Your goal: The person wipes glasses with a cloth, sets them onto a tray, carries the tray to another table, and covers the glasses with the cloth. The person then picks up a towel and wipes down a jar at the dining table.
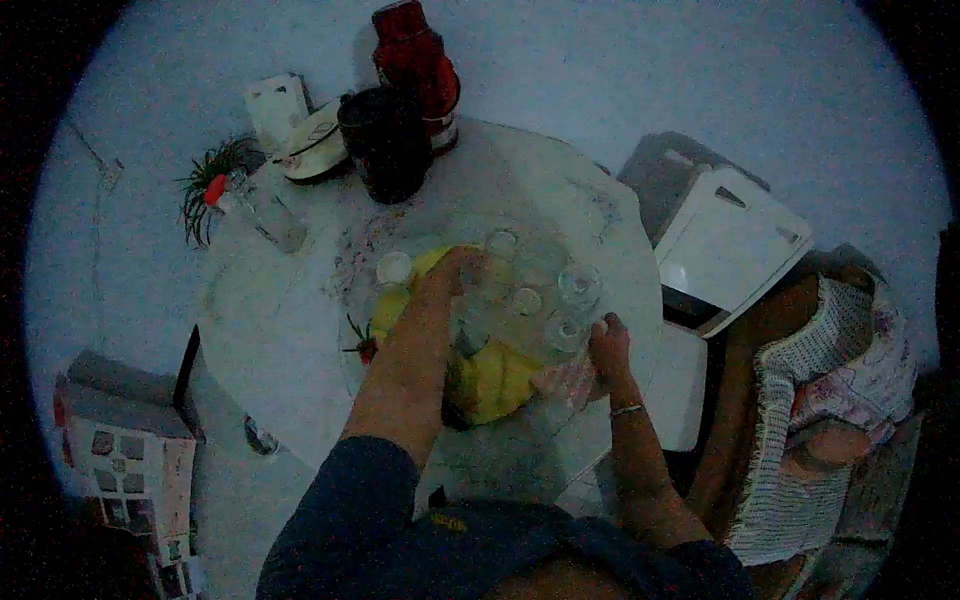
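Note:
My left hand [466, 268] reaches over the middle of the round table, touching or just above a yellow cloth-like piece [497, 382] that shows on both sides of my forearm. Its fingers are too dim and blurred to make out. At the right of the glassware, my right hand [608, 347] is closed, with a pale pink cloth [566, 380] hanging from it. Several clear glasses stand between and beyond the hands, among them one glass [579, 285] and another [567, 330] nearest my right hand. A small white round item [394, 267] lies left of my left hand.
The pale round table [265, 345] carries a black pitcher-like container [384, 145], a dark red object [415, 65], a clear bottle with a red top [270, 215] and a white cap-like item [310, 145]. To the right are a white panel [735, 245] and a chair with a knitted cover [800, 430].

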